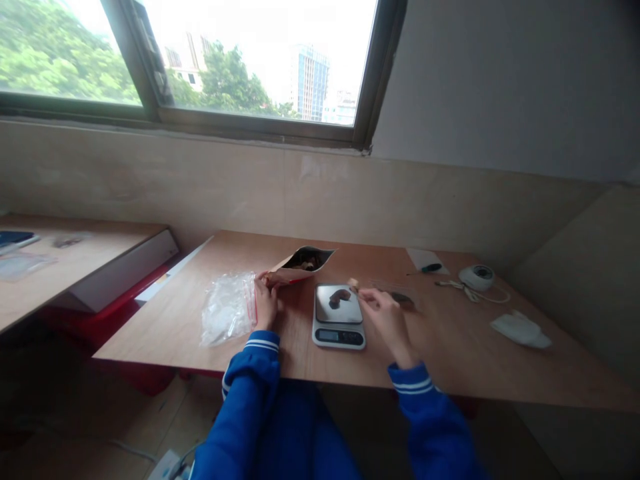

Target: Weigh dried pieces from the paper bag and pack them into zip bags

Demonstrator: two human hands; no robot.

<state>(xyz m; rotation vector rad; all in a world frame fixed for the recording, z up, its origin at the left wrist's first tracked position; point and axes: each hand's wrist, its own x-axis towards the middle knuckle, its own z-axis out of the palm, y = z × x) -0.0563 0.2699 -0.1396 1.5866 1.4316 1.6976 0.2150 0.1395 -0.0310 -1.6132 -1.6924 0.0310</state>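
Observation:
A small digital kitchen scale (339,337) sits on the wooden table in front of me, with dark brown, curled dried pieces (340,298) on its metal plate. Just above the plate's right edge, my right hand (385,317) pinches a small tan dried piece (354,285) between thumb and fingertips. Behind the scale, to the left, lies an open paper pouch (295,273) with brown pieces inside. My left hand (267,301) is closed on the pouch's near left end. Clear plastic zip bags (227,310) with a red seal strip lie right beside that hand.
Right of the scale lies a clear packet with something dark (401,299) in it. Farther right are a screwdriver (432,268) on white paper, a white dome camera (477,277) with its cable, and a white crumpled packet (521,329). Another table (115,240) stands at left.

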